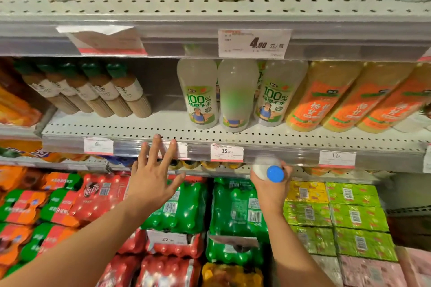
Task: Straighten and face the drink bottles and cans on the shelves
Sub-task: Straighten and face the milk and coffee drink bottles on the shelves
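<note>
My right hand [271,187] grips a white bottle with a blue cap [268,170], held below the front edge of the middle shelf [140,130], cap toward me. My left hand [151,175] is spread with straight fingers, fingertips near the shelf's price rail, holding nothing. On the middle shelf stand three coconut water bottles [200,95]; the middle one [236,98] has its label turned away. To their right lean orange-labelled juice bottles [324,98]. Brown tea bottles with green caps [98,91] stand at the left, with a bare gap of shelf between them and the coconut water.
The top shelf [210,9] carries large white bottles with orange and blue labels. Price tags [226,152] hang along the rails. Below are shrink-wrapped packs of red [102,193] and green [238,207] soda and yellow-green cartons [335,212].
</note>
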### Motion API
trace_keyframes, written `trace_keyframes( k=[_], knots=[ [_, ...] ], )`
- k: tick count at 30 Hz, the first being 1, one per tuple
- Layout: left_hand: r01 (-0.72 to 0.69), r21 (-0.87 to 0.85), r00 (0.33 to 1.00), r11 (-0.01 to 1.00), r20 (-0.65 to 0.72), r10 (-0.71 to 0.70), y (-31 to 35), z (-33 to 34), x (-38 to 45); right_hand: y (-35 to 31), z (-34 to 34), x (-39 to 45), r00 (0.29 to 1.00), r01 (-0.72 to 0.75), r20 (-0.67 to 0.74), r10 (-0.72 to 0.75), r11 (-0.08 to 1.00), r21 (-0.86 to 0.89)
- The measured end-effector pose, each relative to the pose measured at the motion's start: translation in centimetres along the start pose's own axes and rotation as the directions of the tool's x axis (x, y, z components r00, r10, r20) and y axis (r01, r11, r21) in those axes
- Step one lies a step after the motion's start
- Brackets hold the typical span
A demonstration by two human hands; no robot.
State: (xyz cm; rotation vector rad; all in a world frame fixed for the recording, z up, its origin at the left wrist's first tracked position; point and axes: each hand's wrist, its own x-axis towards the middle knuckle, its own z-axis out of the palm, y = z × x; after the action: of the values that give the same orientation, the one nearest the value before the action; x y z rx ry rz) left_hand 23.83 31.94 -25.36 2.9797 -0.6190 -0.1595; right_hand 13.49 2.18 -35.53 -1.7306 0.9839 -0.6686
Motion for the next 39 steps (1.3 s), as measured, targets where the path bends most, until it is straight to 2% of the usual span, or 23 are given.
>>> trace_keyframes(
  k=[6, 10, 12, 14, 16, 17, 20, 23, 24, 26, 28, 31, 33, 35, 37, 39],
  knots=[
    [0.01, 0.052, 1.0, 0.999, 0.019, -0.011, 0.0, 0.0, 0.2, 2.1, 0.5, -0.1, 0.999, -0.037, 0.025, 0.037, 0.999, 0.021],
    [0.001, 0.059, 1.0, 0.998, 0.015, -0.002, 0.0, -0.2, 0.1, 1.1, 1.7, 1.6, 0.992, -0.117, 0.032, 0.121, 0.987, -0.106],
    [-0.007, 0.075, 1.0, 0.997, 0.011, 0.006, -0.1, -0.6, 0.2, 0.6, 2.3, 2.4, 0.985, -0.154, 0.044, 0.166, 0.966, -0.207],
    [-0.011, 0.101, 1.0, 0.995, 0.017, 0.009, -0.2, -1.0, 0.2, -0.5, 2.9, 3.2, 0.985, -0.129, 0.058, 0.164, 0.915, -0.383],
    [-0.018, 0.121, 1.0, 0.992, 0.01, 0.016, -0.2, -1.3, 0.2, -1.8, 3.4, 4.5, 0.975, -0.026, 0.154, 0.158, 0.776, -0.63],
    [-0.022, 0.127, 1.0, 0.992, 0.004, 0.022, -0.2, -1.4, 0.2, -2.7, 3.5, 5.2, 0.956, 0.0, 0.21, 0.204, 0.717, -0.697],
    [-0.029, 0.125, 0.999, 0.992, -0.014, 0.031, -0.2, -1.3, 0.2, -3.2, 3.8, 6.7, 0.892, -0.103, 0.255, 0.374, 0.716, -0.691],
    [-0.038, 0.113, 0.999, 0.993, -0.022, 0.041, -0.2, -1.2, 0.2, -3.7, 3.7, 6.7, 0.892, -0.004, 0.286, 0.349, 0.64, -0.768],
    [-0.038, 0.114, 0.999, 0.993, -0.019, 0.04, -0.2, -1.3, 0.3, -4.0, 3.7, 6.6, 0.89, -0.014, 0.283, 0.357, 0.642, -0.766],
    [-0.037, 0.117, 0.999, 0.992, -0.012, 0.039, -0.2, -1.3, 0.2, -3.8, 3.2, 6.0, 0.849, -0.011, 0.334, 0.409, 0.646, -0.763],
    [-0.045, 0.118, 0.999, 0.992, -0.022, 0.048, -0.2, -1.1, 0.2, -3.6, 2.9, 5.8, 0.827, 0.082, 0.389, 0.406, 0.597, -0.798],
    [-0.07, 0.112, 0.996, 0.991, -0.051, 0.076, -0.4, -0.7, 0.2, -4.0, 3.0, 5.1, 0.829, -0.039, 0.351, 0.435, 0.672, -0.74],
    [-0.086, 0.117, 0.994, 0.989, -0.06, 0.094, -0.6, -0.7, 0.3, -4.6, 3.3, 4.2, 0.883, -0.068, 0.281, 0.377, 0.694, -0.717],
    [-0.092, 0.116, 0.993, 0.989, -0.061, 0.099, -0.8, -0.8, 0.3, -5.4, 2.8, 1.9, 0.941, 0.031, 0.26, 0.215, 0.713, -0.7],
    [-0.102, 0.123, 0.991, 0.987, -0.071, 0.112, -0.9, -0.8, 0.3, -5.0, 1.0, -1.4, 0.95, 0.048, 0.267, 0.162, 0.769, -0.638],
    [-0.112, 0.125, 0.99, 0.986, -0.066, 0.121, -1.0, -0.9, 0.4, -4.6, -1.3, -4.9, 0.926, 0.079, 0.336, 0.172, 0.781, -0.619]
  ],
)
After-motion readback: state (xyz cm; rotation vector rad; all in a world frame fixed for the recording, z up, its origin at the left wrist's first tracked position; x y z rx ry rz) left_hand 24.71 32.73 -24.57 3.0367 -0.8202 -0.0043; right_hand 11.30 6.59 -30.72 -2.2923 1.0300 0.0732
